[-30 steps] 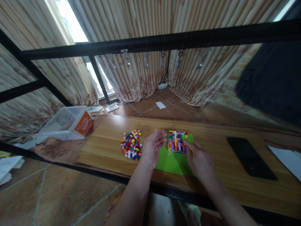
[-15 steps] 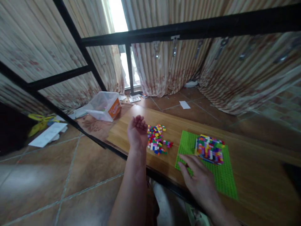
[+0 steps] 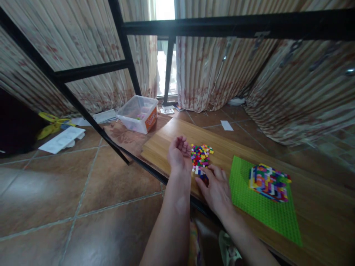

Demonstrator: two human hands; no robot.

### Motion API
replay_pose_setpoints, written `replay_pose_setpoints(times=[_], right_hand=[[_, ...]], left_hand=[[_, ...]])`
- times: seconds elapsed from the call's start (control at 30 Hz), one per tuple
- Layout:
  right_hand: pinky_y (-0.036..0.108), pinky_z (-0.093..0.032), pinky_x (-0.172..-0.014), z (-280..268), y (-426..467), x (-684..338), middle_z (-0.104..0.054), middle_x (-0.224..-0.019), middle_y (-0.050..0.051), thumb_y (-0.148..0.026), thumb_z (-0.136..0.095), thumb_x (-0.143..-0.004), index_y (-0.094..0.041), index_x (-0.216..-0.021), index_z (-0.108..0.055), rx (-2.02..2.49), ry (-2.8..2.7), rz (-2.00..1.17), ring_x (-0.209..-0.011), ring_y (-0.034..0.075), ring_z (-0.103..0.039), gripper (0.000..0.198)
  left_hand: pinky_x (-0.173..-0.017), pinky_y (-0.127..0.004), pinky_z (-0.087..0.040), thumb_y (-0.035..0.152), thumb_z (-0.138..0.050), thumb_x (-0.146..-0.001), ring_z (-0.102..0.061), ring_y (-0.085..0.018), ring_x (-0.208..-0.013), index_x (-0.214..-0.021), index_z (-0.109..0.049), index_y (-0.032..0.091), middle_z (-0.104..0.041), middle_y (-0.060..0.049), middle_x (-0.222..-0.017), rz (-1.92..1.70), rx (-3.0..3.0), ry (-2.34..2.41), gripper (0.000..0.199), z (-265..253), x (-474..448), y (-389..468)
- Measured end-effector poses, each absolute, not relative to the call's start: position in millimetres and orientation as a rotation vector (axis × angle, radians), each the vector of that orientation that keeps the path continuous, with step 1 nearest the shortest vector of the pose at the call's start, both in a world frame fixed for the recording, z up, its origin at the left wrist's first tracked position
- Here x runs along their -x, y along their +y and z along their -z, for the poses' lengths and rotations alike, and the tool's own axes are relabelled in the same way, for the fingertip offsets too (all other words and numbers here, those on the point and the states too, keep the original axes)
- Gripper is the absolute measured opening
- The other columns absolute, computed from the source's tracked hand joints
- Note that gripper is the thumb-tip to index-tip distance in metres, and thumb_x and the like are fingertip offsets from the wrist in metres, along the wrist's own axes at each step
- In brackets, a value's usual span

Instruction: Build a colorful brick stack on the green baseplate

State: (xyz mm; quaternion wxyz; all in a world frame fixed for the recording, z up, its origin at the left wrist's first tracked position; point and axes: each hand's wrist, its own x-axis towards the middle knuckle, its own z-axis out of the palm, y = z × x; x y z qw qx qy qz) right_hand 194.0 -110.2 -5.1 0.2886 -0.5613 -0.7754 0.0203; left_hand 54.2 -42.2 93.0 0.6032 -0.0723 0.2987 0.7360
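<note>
Your left hand is turned palm up beside the loose pile of small multicoloured plastic bricks, its fingers half curled; whether it holds a brick, I cannot tell. Your right hand is at the near edge of this pile, thumb and forefinger parted, with bricks visible between these 2. To the right, the layered block of multicoloured plastic bricks sits on the flat green studded baseplate, upon the brown wooden tabletop.
</note>
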Motion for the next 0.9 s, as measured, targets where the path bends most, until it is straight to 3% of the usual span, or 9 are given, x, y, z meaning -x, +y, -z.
replay_pose_setpoints(times=[0.4, 0.6, 0.73, 0.9], right_hand=[[0.039, -0.046, -0.086, -4, -80, -198, -0.066, -0.111, 0.012, -0.027, -0.057, -0.094, -0.017, -0.099, -0.073, 1.471, -2.311, 0.141, -0.097, 0.027, -0.054, 0.02], [0.037, -0.043, -0.081, -1, -69, -202, -0.07, -0.101, 0.011, -0.031, -0.048, -0.1, -0.018, -0.092, -0.073, 1.395, -2.31, 0.184, -0.092, 0.025, -0.057, 0.029], [0.036, -0.043, -0.082, -15, -60, -206, -0.07, -0.094, 0.011, -0.037, -0.041, -0.101, -0.018, -0.085, -0.071, 1.434, -2.071, -0.019, -0.089, 0.024, -0.058, 0.039], [0.029, -0.037, -0.057, -53, -67, -222, -0.059, -0.059, 0.002, -0.055, -0.043, -0.095, -0.018, -0.072, -0.067, 1.532, -1.502, -0.592, -0.058, 0.017, -0.053, 0.05]], left_hand=[[-0.054, -0.016, -0.042, 0.012, -0.05, -0.091, -0.053, -0.003, -0.049, -0.074, -0.062, 0.012, -0.062, 0.002, -0.064, -1.626, 0.223, 0.724, 0.021, -97, -62, -46], [-0.055, -0.017, -0.041, 0.013, -0.053, -0.088, -0.052, -0.003, -0.05, -0.075, -0.063, 0.012, -0.061, 0.002, -0.066, -1.624, 0.165, 0.76, 0.016, -95, -66, -49], [-0.057, -0.017, -0.042, 0.015, -0.056, -0.084, -0.054, -0.004, -0.054, -0.075, -0.063, 0.012, -0.061, 0.001, -0.067, -1.601, 0.044, 0.85, 0.013, -92, -71, -50], [-0.057, -0.02, -0.04, 0.027, -0.07, -0.078, -0.056, -0.008, -0.06, -0.077, -0.069, 0.015, -0.065, 0.0, -0.071, -1.364, -0.486, 0.994, 0.012, -88, -91, -56]])
